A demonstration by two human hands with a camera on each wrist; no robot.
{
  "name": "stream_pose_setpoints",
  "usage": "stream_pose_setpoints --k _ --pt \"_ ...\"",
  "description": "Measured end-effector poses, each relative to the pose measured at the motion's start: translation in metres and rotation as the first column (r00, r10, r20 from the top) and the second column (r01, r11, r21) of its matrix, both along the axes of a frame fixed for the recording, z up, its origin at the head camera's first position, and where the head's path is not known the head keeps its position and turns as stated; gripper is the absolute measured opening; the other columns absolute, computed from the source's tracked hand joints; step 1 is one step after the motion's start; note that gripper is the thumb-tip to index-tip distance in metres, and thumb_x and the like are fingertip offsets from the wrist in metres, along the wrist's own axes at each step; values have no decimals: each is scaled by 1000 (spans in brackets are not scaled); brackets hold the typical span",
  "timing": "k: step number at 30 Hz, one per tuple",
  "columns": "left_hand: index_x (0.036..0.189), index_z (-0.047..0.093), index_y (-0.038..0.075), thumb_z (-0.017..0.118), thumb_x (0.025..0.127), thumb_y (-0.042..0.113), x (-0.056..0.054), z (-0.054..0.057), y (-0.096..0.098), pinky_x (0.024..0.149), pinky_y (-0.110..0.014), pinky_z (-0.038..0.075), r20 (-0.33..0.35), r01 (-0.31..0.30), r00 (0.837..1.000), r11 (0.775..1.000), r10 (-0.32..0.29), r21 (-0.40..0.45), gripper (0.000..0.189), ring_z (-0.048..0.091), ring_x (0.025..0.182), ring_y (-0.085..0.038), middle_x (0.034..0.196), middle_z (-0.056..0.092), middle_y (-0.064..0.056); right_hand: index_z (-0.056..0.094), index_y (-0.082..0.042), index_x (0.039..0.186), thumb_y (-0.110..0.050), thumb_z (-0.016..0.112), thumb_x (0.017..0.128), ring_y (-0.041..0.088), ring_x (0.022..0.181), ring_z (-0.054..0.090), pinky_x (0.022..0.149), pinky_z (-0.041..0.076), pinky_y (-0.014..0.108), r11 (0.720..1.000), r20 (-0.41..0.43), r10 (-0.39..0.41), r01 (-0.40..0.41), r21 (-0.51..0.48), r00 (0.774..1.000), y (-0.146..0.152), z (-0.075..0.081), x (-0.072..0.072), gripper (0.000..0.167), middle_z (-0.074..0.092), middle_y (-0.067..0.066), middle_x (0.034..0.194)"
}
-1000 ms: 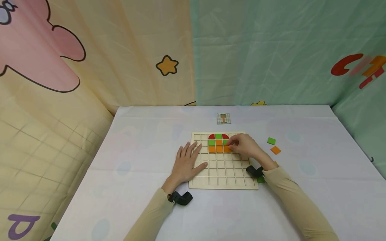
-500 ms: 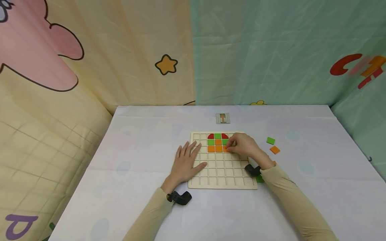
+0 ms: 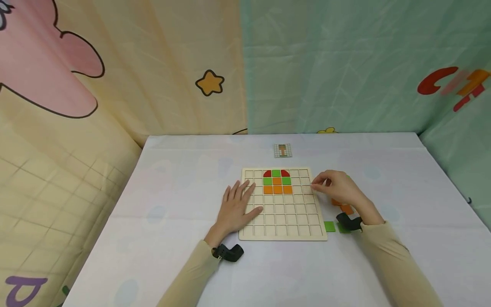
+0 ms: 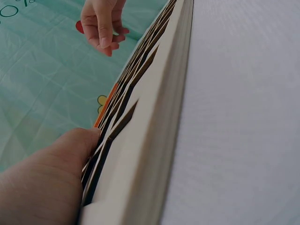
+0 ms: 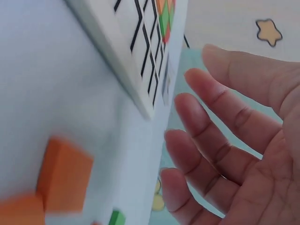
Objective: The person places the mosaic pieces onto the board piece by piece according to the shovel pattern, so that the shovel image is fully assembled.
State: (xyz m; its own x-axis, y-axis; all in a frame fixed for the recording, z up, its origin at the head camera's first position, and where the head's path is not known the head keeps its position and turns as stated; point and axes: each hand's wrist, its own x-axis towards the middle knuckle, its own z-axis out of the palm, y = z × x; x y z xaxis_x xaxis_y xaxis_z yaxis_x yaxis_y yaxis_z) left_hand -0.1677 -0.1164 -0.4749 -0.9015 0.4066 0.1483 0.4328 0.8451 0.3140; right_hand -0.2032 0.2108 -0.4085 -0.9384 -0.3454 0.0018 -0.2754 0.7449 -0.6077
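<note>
My left hand [image 3: 238,207] lies spread on the left edge of the pale gridded board [image 3: 284,219]. In the left wrist view its thumb [image 4: 51,173] rests on the grid. Over the board's right edge, my right hand [image 3: 339,187] hovers with loosely bent fingers. The right wrist view shows nothing between its thumb and fingers [image 5: 197,112]. At the top of the grid sit two red rounded tiles [image 3: 267,174], several green tiles [image 3: 276,173] and several orange tiles [image 3: 287,189]. The lowest row of them is all orange.
Right of the board lie loose orange tiles [image 3: 347,209] and green tiles [image 3: 329,226], some partly hidden under my right hand and wrist. A small gridded picture card [image 3: 282,150] lies beyond the board on the white tablecloth [image 3: 184,179]. Printed curtains [image 3: 326,64] stand behind.
My right hand has let go of the orange tile at the right end of the lowest row and moved right, off the grid. My left hand has stayed in place.
</note>
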Motion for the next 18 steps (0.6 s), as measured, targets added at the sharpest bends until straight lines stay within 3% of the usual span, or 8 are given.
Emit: stream_pose_setpoints --k 7,18 --pt "151 28 16 47 91 56 1 2 -1 111 -50 2 -3 -1 1000 1000 1 13 74 10 141 -33 154 23 -8 71 -8 93 -22 74 82 17 71 50 61 42 33 997 63 -12 7 77 998 28 6 9 18 61 -1 85" --pt "151 27 17 46 91 57 0 -1 0 112 -49 1 -4 -3 1000 1000 3 -2 74 9 142 -31 155 22 -7 71 -4 96 -22 81 73 20 80 53 72 44 39 987 133 -33 12 161 991 40 -1 15 31 65 3 92"
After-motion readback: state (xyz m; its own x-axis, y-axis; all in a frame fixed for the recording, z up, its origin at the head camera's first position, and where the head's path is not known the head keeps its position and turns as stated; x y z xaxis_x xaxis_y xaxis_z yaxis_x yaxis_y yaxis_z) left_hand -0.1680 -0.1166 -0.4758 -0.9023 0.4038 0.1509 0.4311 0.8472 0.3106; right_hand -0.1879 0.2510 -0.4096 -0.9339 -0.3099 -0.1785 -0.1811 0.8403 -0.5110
